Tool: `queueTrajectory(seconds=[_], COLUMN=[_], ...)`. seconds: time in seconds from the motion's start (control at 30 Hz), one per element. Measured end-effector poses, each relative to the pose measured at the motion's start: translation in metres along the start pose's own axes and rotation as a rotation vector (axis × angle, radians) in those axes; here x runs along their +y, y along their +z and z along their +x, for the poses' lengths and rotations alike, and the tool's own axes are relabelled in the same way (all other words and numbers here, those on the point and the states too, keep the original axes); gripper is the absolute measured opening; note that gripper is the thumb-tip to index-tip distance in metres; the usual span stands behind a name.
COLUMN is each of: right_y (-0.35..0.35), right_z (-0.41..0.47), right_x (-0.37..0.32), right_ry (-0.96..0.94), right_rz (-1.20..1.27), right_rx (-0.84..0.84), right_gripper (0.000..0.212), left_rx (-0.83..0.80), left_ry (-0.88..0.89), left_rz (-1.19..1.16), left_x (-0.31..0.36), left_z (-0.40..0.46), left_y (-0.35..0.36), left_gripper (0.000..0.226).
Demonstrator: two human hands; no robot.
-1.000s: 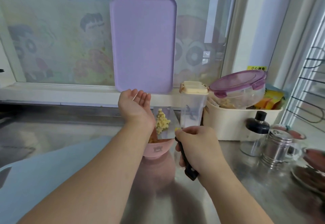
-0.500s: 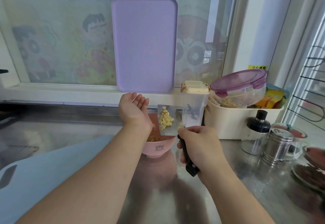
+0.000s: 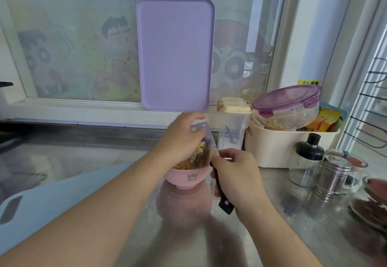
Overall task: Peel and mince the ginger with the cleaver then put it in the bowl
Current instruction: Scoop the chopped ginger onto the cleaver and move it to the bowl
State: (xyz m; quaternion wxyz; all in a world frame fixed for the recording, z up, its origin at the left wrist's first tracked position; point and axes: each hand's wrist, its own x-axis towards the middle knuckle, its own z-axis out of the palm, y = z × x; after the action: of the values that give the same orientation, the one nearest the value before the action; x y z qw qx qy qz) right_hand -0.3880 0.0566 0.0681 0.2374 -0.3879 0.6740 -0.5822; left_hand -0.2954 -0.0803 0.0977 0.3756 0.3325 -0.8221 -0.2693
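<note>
- A person's right hand (image 3: 234,174) grips the black handle of a cleaver (image 3: 206,147), fingers curled round it, holding the blade tilted steeply over a small pink bowl (image 3: 186,177) on the steel tabletop (image 3: 272,235).
- The left hand (image 3: 182,138) lies against the blade's left face, its fingers bent over the upper end of the blade and touching the minced ginger (image 3: 200,150) clinging there.
- More pale yellow ginger already lies inside the bowl, just below the left hand; a few crumbs sit on the tabletop at the bowl's near left foot.
- The bowl, marked with a small bear face, stands in the middle of the scene, between the two forearms.
- A pale blue cutting board (image 3: 52,208) lies on the near left, partly under the left forearm.
- A lilac board (image 3: 176,55) stands upright on the far sill against the window.
- To the right of the bowl stand a clear canister with a cream lid (image 3: 233,124) and a cream tub (image 3: 278,147) holding a purple-lidded container (image 3: 289,103) and yellow packets.
- Farther right on the tabletop are a dark-capped glass bottle (image 3: 305,157) and a steel shaker (image 3: 333,178), just beside each other, with dishes of dark food at the right edge.
</note>
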Motion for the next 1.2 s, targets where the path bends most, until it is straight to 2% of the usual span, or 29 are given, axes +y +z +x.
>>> queueTrajectory(seconds=[0.03,0.1,0.27,0.53,0.67,0.8,1.07,1.2], right_y=[0.001,0.001,0.002,0.002,0.003,0.004,0.003,0.003], right_z=[0.0,-0.001,0.001,-0.001,0.0,0.001,0.002,0.002], right_x=[0.0,0.001,0.003,0.003,0.003,0.005,0.005,0.005], right_ry=[-0.01,-0.027,-0.023,-0.052,-0.056,-0.052,-0.07,-0.09], right_rz=[-0.011,-0.026,-0.037,-0.047,-0.056,-0.067,-0.076,-0.098], right_rx=[0.001,0.005,0.006,0.021,0.035,0.042,0.083,0.096], right_gripper=[0.014,0.015,0.015,0.014,0.014,0.015,0.011,0.01], left_rx=[-0.076,-0.155,-0.094,-0.024,-0.037,-0.036,-0.022,0.026], left_ry=[0.037,0.064,0.085,0.136,0.175,0.229,0.111,0.046], left_rz=[0.092,0.196,0.279,0.185,0.15,0.17,0.262,0.267], left_x=[-0.002,-0.006,-0.017,-0.018,-0.023,-0.028,-0.031,-0.033], left_z=[0.001,0.001,-0.004,-0.017,-0.026,-0.033,-0.038,-0.04], left_y=[0.001,0.004,0.006,-0.004,-0.007,-0.01,-0.019,-0.022], left_gripper=[0.039,0.025,0.025,0.024,0.007,0.002,0.017,0.013])
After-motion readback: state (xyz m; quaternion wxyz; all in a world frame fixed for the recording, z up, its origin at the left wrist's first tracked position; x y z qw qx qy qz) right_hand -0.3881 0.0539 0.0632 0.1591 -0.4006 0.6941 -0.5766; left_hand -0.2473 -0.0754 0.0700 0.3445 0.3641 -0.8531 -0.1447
